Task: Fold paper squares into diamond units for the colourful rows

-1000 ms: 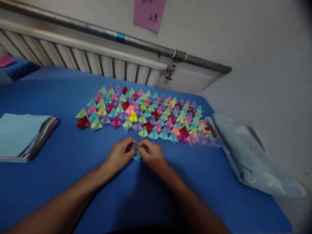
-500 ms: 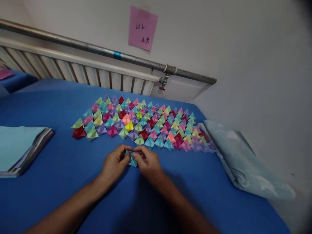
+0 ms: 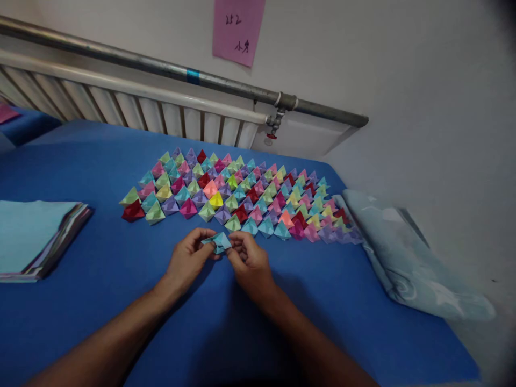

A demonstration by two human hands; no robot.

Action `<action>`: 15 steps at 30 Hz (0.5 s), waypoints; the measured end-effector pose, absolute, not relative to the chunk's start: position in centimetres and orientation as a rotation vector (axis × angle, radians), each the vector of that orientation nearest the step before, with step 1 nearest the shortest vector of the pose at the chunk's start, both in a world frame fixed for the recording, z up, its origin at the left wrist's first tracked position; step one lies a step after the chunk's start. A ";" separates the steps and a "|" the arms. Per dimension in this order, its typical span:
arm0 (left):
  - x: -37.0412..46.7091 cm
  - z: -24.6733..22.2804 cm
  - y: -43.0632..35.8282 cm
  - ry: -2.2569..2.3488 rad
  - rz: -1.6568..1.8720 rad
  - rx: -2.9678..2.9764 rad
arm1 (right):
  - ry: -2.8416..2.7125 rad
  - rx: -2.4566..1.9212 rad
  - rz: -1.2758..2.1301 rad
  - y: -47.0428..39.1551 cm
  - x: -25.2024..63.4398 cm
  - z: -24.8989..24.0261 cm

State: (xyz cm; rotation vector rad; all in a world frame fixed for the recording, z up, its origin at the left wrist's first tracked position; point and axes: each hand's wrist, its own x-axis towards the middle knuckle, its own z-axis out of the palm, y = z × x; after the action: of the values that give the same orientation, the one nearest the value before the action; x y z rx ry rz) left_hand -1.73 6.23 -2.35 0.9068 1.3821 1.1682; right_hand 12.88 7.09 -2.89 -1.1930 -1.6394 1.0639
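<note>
A small piece of folded light-blue paper (image 3: pixel 220 243) is held between my two hands, just above the blue surface. My left hand (image 3: pixel 189 255) pinches its left end between thumb and fingers. At the right end, my right hand (image 3: pixel 249 260) is closed on it with thumb and forefinger. The fingertips partly cover the paper. Just beyond my hands lie several rows of folded paper boats (image 3: pixel 231 201) in many colours, the nearest of them close to my fingers.
On the left lies a stack of coloured paper sheets (image 3: pixel 32 236), light blue on top. A folded pale-blue cloth (image 3: pixel 407 258) rests at the right edge of the blue surface (image 3: pixel 100 258). Behind stand a white radiator (image 3: pixel 149 113) and a metal pipe (image 3: pixel 133 60); a pink note (image 3: pixel 238 32) hangs above.
The light-blue paper has been turned so that more of its folded face shows between my fingers. My hands have shifted slightly, both still on it. The view has tilted a little downward.
</note>
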 end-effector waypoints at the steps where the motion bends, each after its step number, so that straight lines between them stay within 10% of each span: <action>1: -1.7 -2.3 6.2 1.368 1.162 0.912 | -1.613 -1.188 1.082 7.2 13.0 -2.7; 15: -3.8 -1.7 6.1 1.365 1.001 1.619 | -1.705 -1.186 1.190 7.6 13.9 -1.9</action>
State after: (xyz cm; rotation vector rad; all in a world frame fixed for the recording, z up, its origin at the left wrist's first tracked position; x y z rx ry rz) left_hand -3.79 6.13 -1.66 1.6186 1.3653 1.0011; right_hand 13.88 7.60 -1.86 -1.1864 -1.7048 1.1900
